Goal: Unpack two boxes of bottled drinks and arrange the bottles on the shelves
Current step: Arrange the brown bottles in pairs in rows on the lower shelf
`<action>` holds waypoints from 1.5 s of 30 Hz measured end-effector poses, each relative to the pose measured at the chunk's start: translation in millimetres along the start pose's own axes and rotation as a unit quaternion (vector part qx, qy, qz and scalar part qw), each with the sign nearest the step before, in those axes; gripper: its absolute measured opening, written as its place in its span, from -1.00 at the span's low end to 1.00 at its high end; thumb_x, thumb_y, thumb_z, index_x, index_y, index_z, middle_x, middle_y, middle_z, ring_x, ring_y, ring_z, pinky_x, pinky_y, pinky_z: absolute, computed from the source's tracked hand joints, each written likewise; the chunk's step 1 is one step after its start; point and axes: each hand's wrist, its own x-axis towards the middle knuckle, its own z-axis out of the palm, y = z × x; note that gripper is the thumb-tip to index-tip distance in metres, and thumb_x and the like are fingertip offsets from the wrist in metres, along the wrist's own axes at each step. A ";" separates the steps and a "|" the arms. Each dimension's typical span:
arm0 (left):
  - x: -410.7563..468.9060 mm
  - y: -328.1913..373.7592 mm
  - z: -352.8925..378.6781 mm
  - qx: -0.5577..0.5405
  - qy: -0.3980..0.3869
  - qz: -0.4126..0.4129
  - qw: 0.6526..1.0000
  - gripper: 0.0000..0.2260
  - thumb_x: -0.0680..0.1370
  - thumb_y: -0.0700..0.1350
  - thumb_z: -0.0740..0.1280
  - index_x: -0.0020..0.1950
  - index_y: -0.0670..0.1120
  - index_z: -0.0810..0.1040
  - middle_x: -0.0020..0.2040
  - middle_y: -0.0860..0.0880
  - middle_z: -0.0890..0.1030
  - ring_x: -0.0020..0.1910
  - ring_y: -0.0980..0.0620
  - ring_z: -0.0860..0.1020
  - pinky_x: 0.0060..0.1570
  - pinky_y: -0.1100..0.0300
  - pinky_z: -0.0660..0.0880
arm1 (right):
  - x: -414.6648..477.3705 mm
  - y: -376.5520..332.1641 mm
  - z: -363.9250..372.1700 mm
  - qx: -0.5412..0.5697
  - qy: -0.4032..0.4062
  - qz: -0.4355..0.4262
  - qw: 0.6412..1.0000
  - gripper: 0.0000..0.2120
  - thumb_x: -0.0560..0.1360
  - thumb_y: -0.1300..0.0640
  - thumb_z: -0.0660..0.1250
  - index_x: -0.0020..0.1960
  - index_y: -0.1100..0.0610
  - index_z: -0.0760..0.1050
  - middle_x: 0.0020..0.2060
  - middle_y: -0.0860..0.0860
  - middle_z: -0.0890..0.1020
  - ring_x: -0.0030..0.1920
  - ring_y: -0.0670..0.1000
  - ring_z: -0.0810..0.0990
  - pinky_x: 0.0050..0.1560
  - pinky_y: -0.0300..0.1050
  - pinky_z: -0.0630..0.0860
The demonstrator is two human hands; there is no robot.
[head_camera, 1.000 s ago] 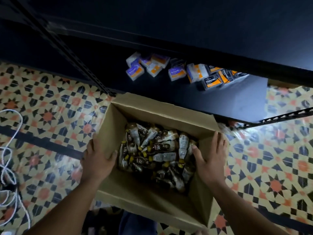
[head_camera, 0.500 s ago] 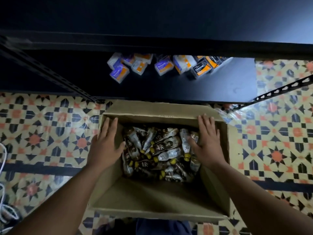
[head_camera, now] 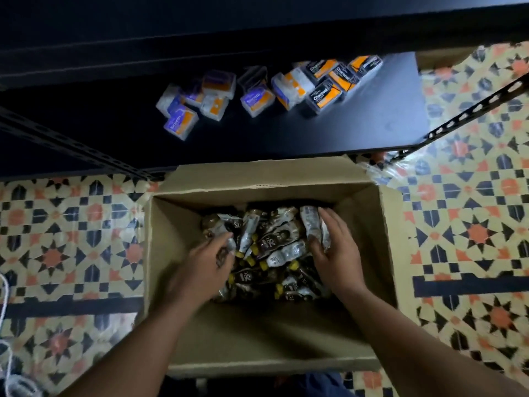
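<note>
Bottles: the bottles (head_camera: 274, 245) lie jumbled on their sides in the far half of the open box (head_camera: 177, 253), which sits on the tiled floor (head_camera: 71, 239) just in front of the shelf (head_camera: 286, 138).
Left hand: the left hand (head_camera: 206, 265) reaches into the pile's left side; it is blurred, so I cannot tell whether it has hold of anything.
Right hand: the right hand (head_camera: 335, 253) holds a pale bottle (head_camera: 310, 222) at the pile's right edge, fingers along it and thumb against it.
Slip risk: the wrappers look glossy, so a loose hold could likely drop a bottle back into the pile or onto the tiles.
Snag risk: the bottles overlap, so pulling one may drag or roll its neighbours.
Knock risk: the upper board (head_camera: 200, 24) overhangs the shelf, so a rising hand or bottle could strike its edge.
Shelf space: small packs (head_camera: 323, 93) lie scattered across the shelf's middle and right, and bottles set there could topple them or stand crooked.
Far flap: the flap (head_camera: 257, 173) stands between the box and the shelf.
Around: a slotted brace (head_camera: 472, 110) on the right, crumpled plastic wrap (head_camera: 380, 170) by the box corner, and a white cord (head_camera: 3, 293) at far left.
</note>
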 end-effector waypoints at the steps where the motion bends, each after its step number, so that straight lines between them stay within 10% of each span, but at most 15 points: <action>1: 9.9 -1.8 11.8 -0.039 -0.015 -0.003 0.999 -0.56 0.64 0.04 0.31 0.52 0.18 0.37 0.36 0.04 0.56 0.10 0.06 0.58 0.01 0.15 0.53 | -0.4 7.6 9.7 0.047 -0.002 0.044 0.998 -0.38 0.62 0.11 0.37 0.60 -0.15 0.23 0.58 -0.15 0.28 0.56 -0.14 0.19 0.57 0.02 0.24; 5: 63.1 -15.7 65.5 -0.106 -0.066 0.012 0.992 -0.52 0.62 0.02 0.37 0.54 0.05 0.38 0.37 0.01 0.55 0.28 -0.01 0.56 0.18 0.12 0.53 | 21.3 58.3 57.2 0.120 0.008 0.189 0.975 -0.35 0.59 -0.08 0.38 0.61 -0.18 0.20 0.55 -0.10 0.35 0.53 -0.01 0.32 0.52 0.08 0.31; 15: 122.1 -36.9 164.2 -0.157 -0.115 0.043 0.980 -0.39 0.54 0.07 0.47 0.54 0.08 0.33 0.42 0.00 0.48 0.38 -0.03 0.46 0.30 0.01 0.48 | 61.2 124.6 117.8 -0.048 0.084 0.194 0.976 -0.51 0.57 0.08 0.43 0.47 0.07 0.44 0.32 0.14 0.55 0.32 0.20 0.50 0.24 -0.06 0.40; 32: 33.0 2.7 89.5 -0.120 0.091 0.002 0.989 -0.61 0.42 0.11 0.57 0.19 0.07 0.60 0.05 0.13 0.53 0.00 0.10 0.56 -0.12 0.31 0.50 | 21.7 83.8 73.2 0.020 0.012 0.160 0.987 -0.50 0.62 0.00 0.37 0.53 -0.12 0.37 0.48 0.04 0.43 0.46 0.14 0.42 0.41 0.08 0.44; 36: 23.1 6.9 80.4 -0.122 0.088 0.001 0.989 -0.56 0.42 0.15 0.56 0.24 0.09 0.59 0.07 0.17 0.50 0.02 0.11 0.58 0.01 0.06 0.63 | 9.1 76.3 65.1 0.038 -0.007 0.138 0.990 -0.49 0.61 0.02 0.40 0.52 -0.13 0.37 0.51 0.02 0.37 0.52 0.10 0.33 0.49 0.13 0.36; 45: 44.3 17.3 47.9 -0.210 0.034 0.045 0.976 -0.53 0.49 0.03 0.53 0.37 0.15 0.51 0.15 0.10 0.61 0.02 0.21 0.61 -0.10 0.34 0.59 | 5.9 33.5 55.8 0.140 0.052 0.074 0.986 -0.56 0.51 0.12 0.51 0.37 -0.05 0.55 0.22 -0.11 0.59 0.22 -0.07 0.59 0.24 0.07 0.60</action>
